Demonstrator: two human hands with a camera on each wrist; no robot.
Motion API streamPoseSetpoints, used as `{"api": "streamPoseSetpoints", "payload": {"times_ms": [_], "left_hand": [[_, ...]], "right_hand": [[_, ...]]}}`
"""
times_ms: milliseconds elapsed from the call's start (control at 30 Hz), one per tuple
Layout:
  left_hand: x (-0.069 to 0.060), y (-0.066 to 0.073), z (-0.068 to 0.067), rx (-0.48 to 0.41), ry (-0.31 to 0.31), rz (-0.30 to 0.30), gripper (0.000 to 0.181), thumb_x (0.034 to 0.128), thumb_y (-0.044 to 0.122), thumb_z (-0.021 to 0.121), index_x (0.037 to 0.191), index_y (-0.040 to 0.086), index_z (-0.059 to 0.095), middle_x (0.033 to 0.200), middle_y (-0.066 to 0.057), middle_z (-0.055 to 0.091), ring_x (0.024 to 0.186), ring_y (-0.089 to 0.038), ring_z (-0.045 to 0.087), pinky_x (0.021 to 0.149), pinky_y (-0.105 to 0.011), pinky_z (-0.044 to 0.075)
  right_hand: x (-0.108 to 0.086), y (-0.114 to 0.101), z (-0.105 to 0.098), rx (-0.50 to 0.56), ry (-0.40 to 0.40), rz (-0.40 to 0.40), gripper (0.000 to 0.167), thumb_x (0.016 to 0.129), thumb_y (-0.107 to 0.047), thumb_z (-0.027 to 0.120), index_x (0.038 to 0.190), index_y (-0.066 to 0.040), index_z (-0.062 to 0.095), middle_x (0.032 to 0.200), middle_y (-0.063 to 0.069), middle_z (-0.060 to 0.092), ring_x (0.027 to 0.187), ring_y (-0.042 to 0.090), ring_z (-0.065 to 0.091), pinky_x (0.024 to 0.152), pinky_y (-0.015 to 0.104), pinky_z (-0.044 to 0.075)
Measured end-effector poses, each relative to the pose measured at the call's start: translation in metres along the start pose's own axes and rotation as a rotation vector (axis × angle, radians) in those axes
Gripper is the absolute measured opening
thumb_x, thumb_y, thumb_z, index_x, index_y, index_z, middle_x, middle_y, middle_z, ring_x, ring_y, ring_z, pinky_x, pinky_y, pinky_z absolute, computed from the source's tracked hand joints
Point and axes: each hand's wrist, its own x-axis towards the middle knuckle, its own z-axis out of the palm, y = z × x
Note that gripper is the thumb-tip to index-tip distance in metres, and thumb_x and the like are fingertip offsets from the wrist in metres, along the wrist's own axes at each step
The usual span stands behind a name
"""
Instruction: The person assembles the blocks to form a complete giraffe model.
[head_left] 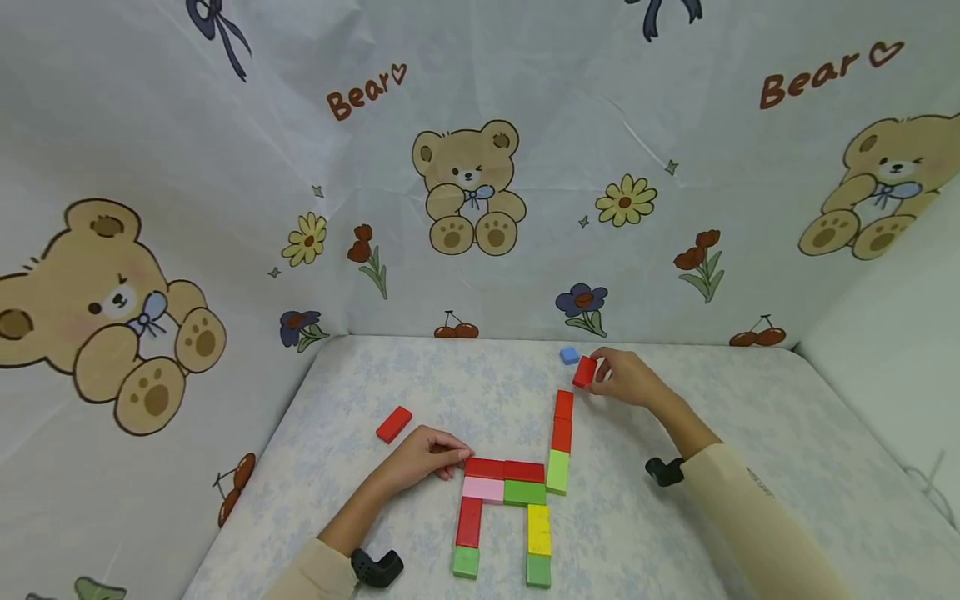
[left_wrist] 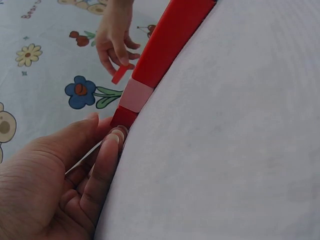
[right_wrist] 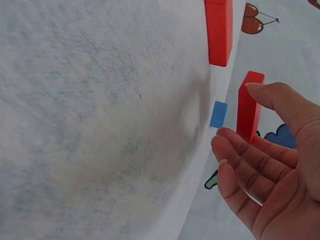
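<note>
My right hand (head_left: 626,377) pinches a red block (right_wrist: 248,107) between thumb and fingers, raised off the table at the back. Close by lies a small blue block (head_left: 570,356). My left hand (head_left: 420,457) pinches the left end of a red block (head_left: 483,469) in the top row of a flat figure. Beside it in that row is a second red block (head_left: 524,472), with pink (head_left: 483,490) and green (head_left: 525,493) blocks below. Two legs run down, one with a red block (head_left: 469,522), the other with yellow (head_left: 539,531); both end in green.
A column of two red blocks (head_left: 562,435) and a lime-green block (head_left: 558,472) stretches up from the figure's right corner. One loose red block (head_left: 393,424) lies beyond my left hand. Bear-printed cloth (head_left: 555,100) hangs behind the table.
</note>
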Motion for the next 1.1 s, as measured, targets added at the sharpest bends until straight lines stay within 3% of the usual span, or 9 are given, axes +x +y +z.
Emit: {"api": "streamPoseSetpoints", "payload": {"times_ms": [300, 467, 667, 867, 1100], "left_hand": [[0.001, 0.002, 0.001, 0.013, 0.002, -0.006, 0.019, 0.0946, 0.026, 0.074, 0.107, 0.012, 0.08, 0.089, -0.005, 0.074, 0.068, -0.016, 0.066, 0.063, -0.028, 0.059], [0.002, 0.001, 0.002, 0.013, 0.002, -0.007, 0.019, 0.0945, 0.026, 0.074, 0.106, 0.012, 0.08, 0.087, -0.005, 0.073, 0.068, -0.016, 0.066, 0.063, -0.028, 0.059], [0.002, 0.0, 0.002, 0.007, -0.001, -0.006, 0.017, 0.0943, 0.025, 0.075, 0.105, 0.012, 0.08, 0.087, -0.005, 0.073, 0.068, -0.015, 0.066, 0.063, -0.028, 0.059], [0.002, 0.0, 0.002, 0.002, -0.002, -0.006, 0.018, 0.0945, 0.025, 0.074, 0.105, 0.012, 0.08, 0.087, -0.006, 0.073, 0.068, -0.016, 0.066, 0.063, -0.028, 0.059], [0.0, 0.0, 0.002, 0.005, 0.008, -0.005, 0.018, 0.0949, 0.025, 0.074, 0.105, 0.012, 0.08, 0.086, -0.006, 0.073, 0.068, -0.016, 0.066, 0.063, -0.028, 0.059]], "right_hand": [[0.019, 0.01, 0.008, -0.025, -0.067, 0.044, 0.059, 0.084, -0.021, 0.084, 0.13, 0.004, 0.057, 0.088, 0.007, 0.065, 0.077, 0.02, 0.057, 0.065, 0.028, 0.053], [0.021, 0.012, 0.011, 0.018, -0.098, 0.082, 0.057, 0.082, -0.02, 0.086, 0.128, 0.003, 0.06, 0.088, 0.007, 0.063, 0.08, 0.021, 0.056, 0.066, 0.028, 0.052], [0.017, 0.019, 0.012, 0.179, -0.108, 0.146, 0.057, 0.089, -0.019, 0.08, 0.134, 0.005, 0.057, 0.094, 0.011, 0.063, 0.08, 0.022, 0.056, 0.066, 0.028, 0.054], [0.016, 0.03, 0.02, 0.334, -0.008, 0.224, 0.043, 0.094, -0.017, 0.073, 0.128, 0.008, 0.061, 0.087, 0.01, 0.068, 0.071, 0.019, 0.063, 0.063, 0.028, 0.056], [0.022, 0.022, 0.028, 0.518, 0.021, 0.306, 0.043, 0.093, -0.011, 0.074, 0.129, 0.008, 0.059, 0.085, 0.012, 0.07, 0.066, 0.018, 0.07, 0.065, 0.027, 0.059]]}}
